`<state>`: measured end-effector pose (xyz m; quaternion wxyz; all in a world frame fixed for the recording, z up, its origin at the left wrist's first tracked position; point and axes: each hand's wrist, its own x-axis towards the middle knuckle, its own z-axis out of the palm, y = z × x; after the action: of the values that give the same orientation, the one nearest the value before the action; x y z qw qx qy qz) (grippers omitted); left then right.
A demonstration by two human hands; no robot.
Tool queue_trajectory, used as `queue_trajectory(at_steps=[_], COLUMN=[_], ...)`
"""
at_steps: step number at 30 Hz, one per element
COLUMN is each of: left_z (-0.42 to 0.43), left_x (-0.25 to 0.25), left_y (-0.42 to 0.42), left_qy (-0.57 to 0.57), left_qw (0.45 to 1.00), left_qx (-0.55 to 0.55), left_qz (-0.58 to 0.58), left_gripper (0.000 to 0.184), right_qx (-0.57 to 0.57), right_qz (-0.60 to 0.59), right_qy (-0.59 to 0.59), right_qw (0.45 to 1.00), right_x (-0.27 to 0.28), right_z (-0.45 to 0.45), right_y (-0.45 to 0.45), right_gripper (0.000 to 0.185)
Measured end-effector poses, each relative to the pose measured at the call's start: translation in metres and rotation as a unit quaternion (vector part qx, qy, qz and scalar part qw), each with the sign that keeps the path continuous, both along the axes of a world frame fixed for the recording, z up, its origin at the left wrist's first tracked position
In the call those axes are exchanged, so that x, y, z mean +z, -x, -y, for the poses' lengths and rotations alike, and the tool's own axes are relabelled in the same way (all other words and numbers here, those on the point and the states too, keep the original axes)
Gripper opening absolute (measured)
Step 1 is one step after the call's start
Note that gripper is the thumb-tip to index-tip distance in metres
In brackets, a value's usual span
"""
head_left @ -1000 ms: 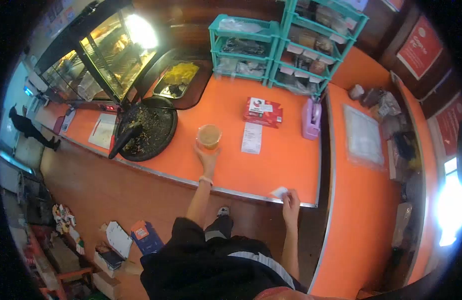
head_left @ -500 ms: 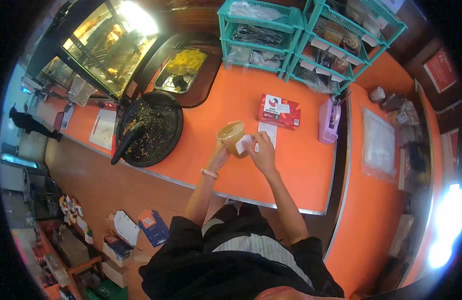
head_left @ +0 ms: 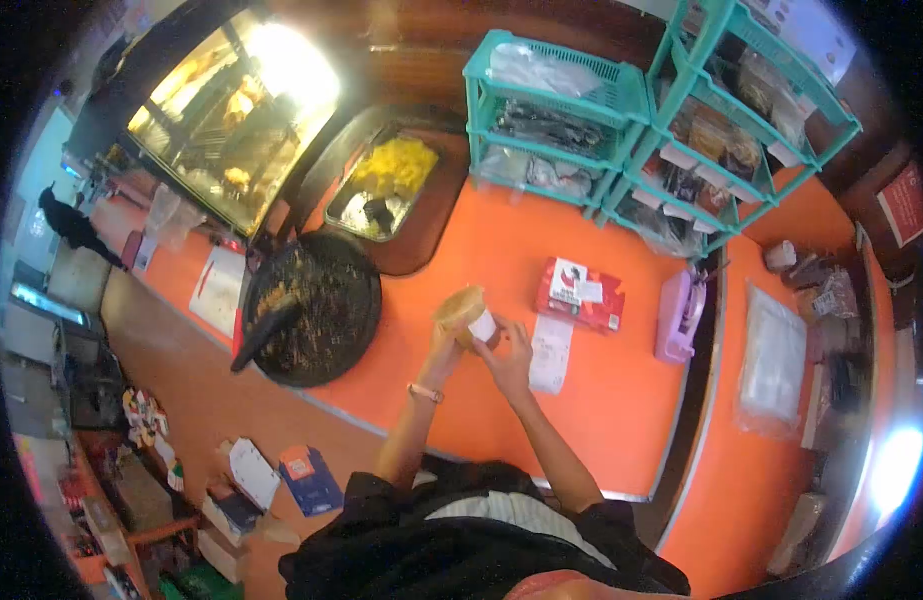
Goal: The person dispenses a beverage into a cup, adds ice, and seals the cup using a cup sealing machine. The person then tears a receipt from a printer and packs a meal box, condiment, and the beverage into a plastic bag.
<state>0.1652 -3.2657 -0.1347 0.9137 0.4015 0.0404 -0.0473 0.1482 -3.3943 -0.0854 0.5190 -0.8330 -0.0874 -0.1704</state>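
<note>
While wrapping left-hand fingers (head_left: 446,337) round a plastic tub (head_left: 456,309) near the counter's (head_left: 607,420) front edge, presses on a white label (head_left: 483,326) with narrowed right-hand fingers (head_left: 519,342), likely needing even smoothing.

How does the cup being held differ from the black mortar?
The cup is small and light brown; the mortar is dark and far wider. The cup tilts in the left hand; the mortar sits on the orange counter. Both look round.

Here's the round clear plastic cup (head_left: 461,312), filled with something light brown, tilted above the orange desk (head_left: 613,413), and a small white paper label (head_left: 483,327) lies against its side.
</note>
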Motion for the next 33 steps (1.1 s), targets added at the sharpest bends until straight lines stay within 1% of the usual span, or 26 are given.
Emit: queue_trajectory(at_steps=[1, 2, 3, 5, 6, 7, 8, 9, 10, 11, 12, 13, 14, 15, 17, 18, 20, 21, 22, 23, 24, 26, 29, 31, 32, 33], left_z=[-0.01, -0.019, -0.029, -0.047, -0.052, -0.053, -0.053, -0.051, -0.048, -0.048, -0.049, -0.05, -0.05, -0.051, -0.056, -0.059, -0.062, -0.067, -0.07, -0.074, -0.082, -0.092, -0.095, -0.085, -0.08, -0.074], left_x=[-0.007, 0.014, 0.004, -0.025, -0.02, -0.007, -0.003, -0.026, -0.063, -0.065, -0.068, -0.034, -0.013, -0.012, -0.016, -0.017, -0.02, -0.019, -0.018, -0.016, -0.012, 0.0, 0.015, 0.024, 0.031, 0.039], left_y=[-0.014, -0.024, -0.034, -0.055, -0.061, -0.061, -0.06, -0.062, -0.064, -0.068, -0.071, -0.068, -0.066, -0.069, -0.071, -0.072, -0.072, -0.067, -0.062, -0.055, -0.046, -0.033, -0.046, -0.073, -0.09, -0.107], left_qy=[-0.03, -0.056, -0.056, -0.237, -0.234, -0.31, -0.383, -0.38, -0.216, -0.128, -0.041, -0.173, -0.3, -0.292, -0.432, -0.429, -0.432, -0.431, -0.427, -0.418, -0.411, -0.394, -0.361, -0.353, -0.362, -0.382], left_qw=[0.999, 0.998, 0.998, 0.967, 0.967, 0.946, 0.919, 0.92, 0.976, 0.991, 0.995, 0.982, 0.95, 0.953, 0.892, 0.894, 0.888, 0.888, 0.891, 0.894, 0.892, 0.873, 0.81, 0.779, 0.77, 0.767], left_qx=[0.02, -0.004, -0.012, 0.009, 0.005, 0.025, 0.045, 0.043, -0.011, -0.041, -0.066, -0.074, -0.078, -0.075, -0.062, -0.062, -0.07, -0.071, -0.062, -0.033, 0.013, 0.111, 0.241, 0.288, 0.298, 0.294], left_qz=[-0.011, 0.02, 0.024, 0.095, 0.1, 0.094, 0.086, 0.085, 0.01, -0.025, -0.067, -0.025, 0.016, 0.012, 0.116, 0.111, 0.142, 0.141, 0.144, 0.159, 0.189, 0.265, 0.394, 0.432, 0.434, 0.424], left_gripper=[0.057, 0.056, 0.056, 0.063, 0.063, 0.062, 0.061, 0.061, 0.067, 0.07, 0.073, 0.076, 0.078, 0.078, 0.083, 0.083, 0.082, 0.082, 0.08, 0.078, 0.076, 0.072, 0.066, 0.063, 0.061, 0.059], right_qx=[-0.007, 0.014, 0.036, -0.011, -0.033, -0.054, -0.064, -0.074, -0.086, -0.097, -0.097, -0.099, -0.098, -0.092, -0.066, -0.062, -0.028, -0.027, -0.038, -0.05, -0.052, -0.068, -0.082, -0.062, -0.041, -0.044], right_qz=[0.006, -0.045, -0.098, -0.075, -0.035, 0.004, 0.059, 0.113, 0.102, 0.09, 0.088, 0.053, 0.017, 0.016, 0.058, 0.055, 0.132, 0.13, 0.108, 0.086, 0.085, 0.136, 0.168, 0.135, 0.108, 0.11], right_qy=[-0.002, -0.001, 0.002, 0.004, 0.054, 0.105, 0.156, 0.207, 0.317, 0.423, 0.427, 0.454, 0.482, 0.489, 0.533, 0.536, 0.56, 0.561, 0.539, 0.516, 0.517, 0.5, 0.511, 0.506, 0.504, 0.502], right_qw=[1.0, 0.999, 0.995, 0.997, 0.997, 0.993, 0.984, 0.969, 0.939, 0.896, 0.895, 0.884, 0.871, 0.867, 0.841, 0.84, 0.818, 0.817, 0.835, 0.851, 0.85, 0.852, 0.839, 0.85, 0.856, 0.857], right_x=[-0.012, -0.028, -0.039, -0.041, -0.036, -0.031, -0.027, -0.024, -0.026, -0.03, -0.034, -0.038, -0.041, -0.04, -0.038, -0.037, -0.043, -0.046, -0.047, -0.048, -0.048, -0.047, -0.051, -0.054, -0.054, -0.051], right_z=[-0.002, 0.0, 0.002, -0.001, -0.004, -0.008, -0.014, -0.02, -0.024, -0.027, -0.029, -0.029, -0.029, -0.028, -0.024, -0.023, -0.016, -0.015, -0.015, -0.015, -0.015, -0.016, -0.012, -0.009, -0.006, -0.001], right_y=[-0.012, -0.026, -0.042, -0.099, -0.137, -0.176, -0.213, -0.246, -0.273, -0.295, -0.312, -0.328, -0.337, -0.341, -0.345, -0.344, -0.344, -0.345, -0.346, -0.347, -0.349, -0.353, -0.363, -0.369, -0.37, -0.37], right_gripper=[0.034, 0.036, 0.038, 0.032, 0.028, 0.024, 0.025, 0.027, 0.028, 0.029, 0.029, 0.029, 0.028, 0.028, 0.028, 0.028, 0.028, 0.028, 0.025, 0.023, 0.023, 0.024, 0.027, 0.029, 0.03, 0.03])
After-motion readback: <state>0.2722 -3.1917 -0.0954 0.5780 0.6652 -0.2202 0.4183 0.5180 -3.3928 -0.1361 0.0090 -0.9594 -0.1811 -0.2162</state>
